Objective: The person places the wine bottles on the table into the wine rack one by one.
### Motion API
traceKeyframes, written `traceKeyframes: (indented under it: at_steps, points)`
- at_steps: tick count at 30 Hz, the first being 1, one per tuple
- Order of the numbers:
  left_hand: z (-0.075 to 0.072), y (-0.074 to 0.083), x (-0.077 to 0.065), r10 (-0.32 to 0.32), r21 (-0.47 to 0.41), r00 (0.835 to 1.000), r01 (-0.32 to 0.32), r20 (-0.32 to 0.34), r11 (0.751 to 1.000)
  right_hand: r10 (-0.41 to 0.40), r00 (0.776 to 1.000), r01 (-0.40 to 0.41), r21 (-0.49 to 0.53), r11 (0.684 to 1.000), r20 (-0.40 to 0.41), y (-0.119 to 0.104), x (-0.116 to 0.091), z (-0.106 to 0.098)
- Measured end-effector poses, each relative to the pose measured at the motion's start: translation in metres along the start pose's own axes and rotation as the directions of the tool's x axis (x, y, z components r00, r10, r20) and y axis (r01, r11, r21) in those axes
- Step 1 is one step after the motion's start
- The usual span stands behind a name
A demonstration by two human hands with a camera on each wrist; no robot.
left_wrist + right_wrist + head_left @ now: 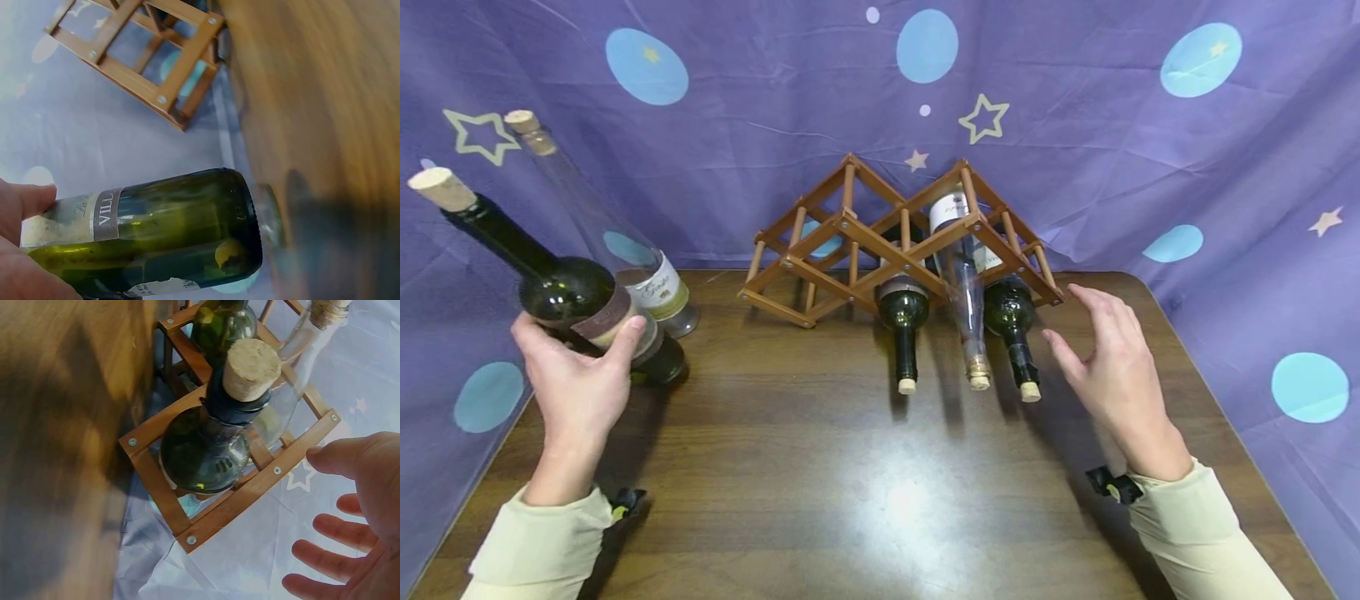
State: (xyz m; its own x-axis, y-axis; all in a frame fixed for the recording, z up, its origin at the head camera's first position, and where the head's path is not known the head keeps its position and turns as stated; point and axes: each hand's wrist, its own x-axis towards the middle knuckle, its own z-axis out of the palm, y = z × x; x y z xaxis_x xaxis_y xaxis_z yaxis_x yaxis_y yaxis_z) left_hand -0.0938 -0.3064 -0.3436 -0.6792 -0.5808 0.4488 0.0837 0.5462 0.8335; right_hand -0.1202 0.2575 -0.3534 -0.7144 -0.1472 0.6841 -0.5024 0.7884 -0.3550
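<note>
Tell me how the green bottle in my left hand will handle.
The green bottle is probably stiff and may be slippery, since its smooth, shiny body looks like glass. Laid on the table, it would likely roll, its body being round. Held tilted by the left hand around its labelled body, it might swing if that grip loosens.

Bottle (571,292) at 9 o'clock is dark green, rack (907,267) towards 12's orangey-brown, backdrop (820,92) behind it's purple with blue dots and stars, table (760,467) at 6 is brown woodgrain.
</note>
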Motion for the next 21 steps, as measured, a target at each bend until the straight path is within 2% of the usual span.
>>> traceKeyframes:
  at_steps: [3,13,17,21]
  points:
    - [0.005,0.008,-0.003,0.046,-0.046,0.999,-0.045,0.013,0.998,-0.004,1.0,0.004,0.007,1.0,-0.014,-0.001,0.003,-0.001]
    - [0.022,0.04,-0.01,0.096,-0.16,0.994,-0.088,0.044,0.983,0.013,0.999,-0.011,0.037,0.999,-0.051,-0.012,0.015,-0.004]
    - [0.031,0.054,-0.014,0.115,-0.205,0.992,-0.102,0.052,0.973,0.013,0.998,-0.01,0.047,0.999,-0.06,-0.018,0.019,-0.004]
    - [0.038,0.068,-0.018,0.127,-0.288,0.99,-0.105,0.06,0.952,0.008,0.998,-0.004,0.06,0.998,-0.066,-0.024,0.024,-0.005]
